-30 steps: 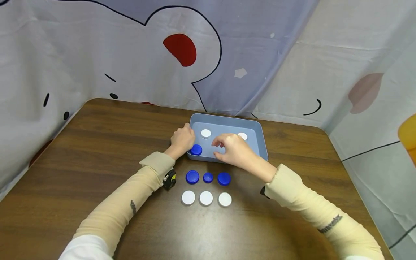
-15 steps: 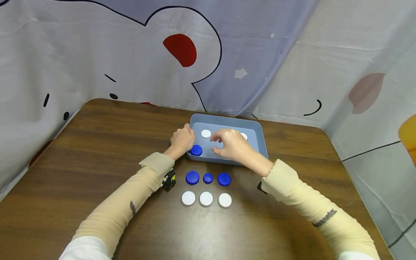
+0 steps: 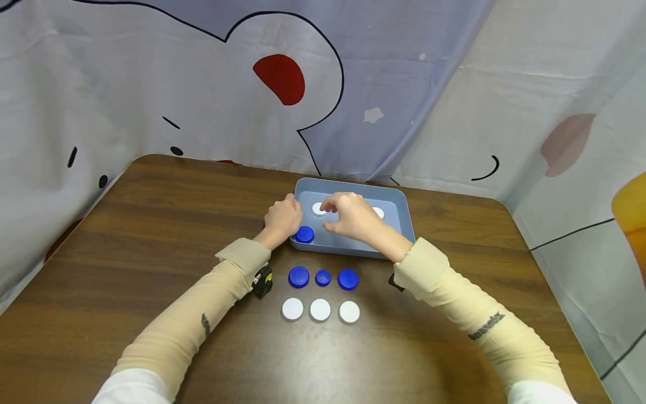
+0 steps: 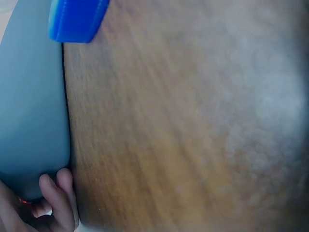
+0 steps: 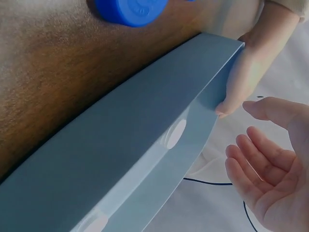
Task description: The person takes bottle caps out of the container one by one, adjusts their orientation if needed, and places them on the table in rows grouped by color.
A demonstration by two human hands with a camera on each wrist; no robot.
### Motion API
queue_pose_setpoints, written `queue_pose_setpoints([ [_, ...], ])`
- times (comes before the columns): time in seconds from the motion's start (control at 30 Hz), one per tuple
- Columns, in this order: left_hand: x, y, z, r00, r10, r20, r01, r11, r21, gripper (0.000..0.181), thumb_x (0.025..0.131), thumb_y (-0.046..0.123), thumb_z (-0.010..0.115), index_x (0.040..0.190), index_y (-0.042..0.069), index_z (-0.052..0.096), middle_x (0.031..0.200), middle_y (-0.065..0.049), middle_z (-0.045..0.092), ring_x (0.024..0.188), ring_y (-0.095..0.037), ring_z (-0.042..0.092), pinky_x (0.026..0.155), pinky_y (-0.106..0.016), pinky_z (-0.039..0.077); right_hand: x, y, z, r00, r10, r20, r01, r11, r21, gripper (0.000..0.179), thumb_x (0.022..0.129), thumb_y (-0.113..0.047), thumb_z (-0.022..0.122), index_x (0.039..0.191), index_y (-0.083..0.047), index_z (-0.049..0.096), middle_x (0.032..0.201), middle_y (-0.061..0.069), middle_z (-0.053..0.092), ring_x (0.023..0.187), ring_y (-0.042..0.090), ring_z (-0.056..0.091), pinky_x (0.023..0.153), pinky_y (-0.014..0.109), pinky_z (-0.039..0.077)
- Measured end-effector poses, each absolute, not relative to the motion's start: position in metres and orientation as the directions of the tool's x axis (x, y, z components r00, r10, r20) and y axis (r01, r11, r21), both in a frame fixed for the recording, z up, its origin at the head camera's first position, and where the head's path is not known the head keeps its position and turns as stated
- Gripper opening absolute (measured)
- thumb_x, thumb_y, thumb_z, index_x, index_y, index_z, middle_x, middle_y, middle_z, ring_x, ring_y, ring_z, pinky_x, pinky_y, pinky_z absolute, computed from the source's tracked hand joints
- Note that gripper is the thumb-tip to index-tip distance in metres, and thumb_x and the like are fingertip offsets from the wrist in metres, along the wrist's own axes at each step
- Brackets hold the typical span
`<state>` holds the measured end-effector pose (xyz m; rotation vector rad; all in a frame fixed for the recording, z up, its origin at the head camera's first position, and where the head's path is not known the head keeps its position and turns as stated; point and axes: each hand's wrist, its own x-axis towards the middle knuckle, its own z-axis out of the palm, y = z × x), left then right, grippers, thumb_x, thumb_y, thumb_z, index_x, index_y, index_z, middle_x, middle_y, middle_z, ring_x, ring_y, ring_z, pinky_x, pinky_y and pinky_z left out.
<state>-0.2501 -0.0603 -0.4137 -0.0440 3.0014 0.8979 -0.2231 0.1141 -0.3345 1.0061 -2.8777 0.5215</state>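
Observation:
A blue-grey tray [image 3: 348, 248] stands on the table, with a blue bottle cap [image 3: 304, 234] at its front left corner. Farther back in it lie a white cap [image 3: 317, 210] on the left and another white cap [image 3: 379, 212] on the right. My left hand [image 3: 284, 219] grips the tray's left end; its thumb reaches over the rim in the right wrist view. Above the tray hovers my right hand [image 3: 352, 216], fingers loosely bent and apart from the thumb, nothing between them. It partly covers the left white cap in the head view.
In front of the tray, a row of blue caps [image 3: 323, 278] lies on the brown wooden table [image 3: 212, 196]. Nearer still is a row of white caps [image 3: 320, 310]. A patterned curtain [image 3: 202, 84] hangs behind the table.
My right hand has moved a little left and farther back over the tray, toward the left white cap. The left hand, the tray and the caps have stayed put.

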Motion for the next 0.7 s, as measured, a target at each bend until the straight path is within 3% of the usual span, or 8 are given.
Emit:
queue_pose_setpoints([
  [0.27, -0.25, -0.061, -0.413, -0.999, -0.026, -0.022, -0.034, 0.838, 0.545, 0.041, 0.102, 0.029, 0.026, 0.12, 0.001, 0.051, 0.115, -0.029, 0.062, 0.105, -0.045, 0.061, 0.083, -0.055, 0.05, -0.235, 0.107, -0.344, -0.801, -0.597, 0.049, -0.579, 0.75, -0.32, 0.035, 0.076, -0.018, 0.079, 0.106, -0.002, 0.07, 0.103, 0.012, 0.072, 0.097, 0.024, 0.066, 0.088, 0.038, 0.051],
  [0.7, -0.251, -0.061, -0.413, -1.0, -0.02, -0.012, -0.023, 0.835, 0.55, 0.043, 0.102, 0.028, 0.025, 0.121, 0.0, 0.051, 0.112, -0.029, 0.063, 0.102, -0.046, 0.063, 0.081, -0.054, 0.051, -0.244, 0.094, -0.359, -0.782, -0.622, -0.036, -0.586, 0.755, -0.293, 0.04, 0.074, -0.027, 0.081, 0.104, -0.004, 0.071, 0.099, 0.009, 0.073, 0.094, 0.021, 0.066, 0.084, 0.034, 0.053],
])
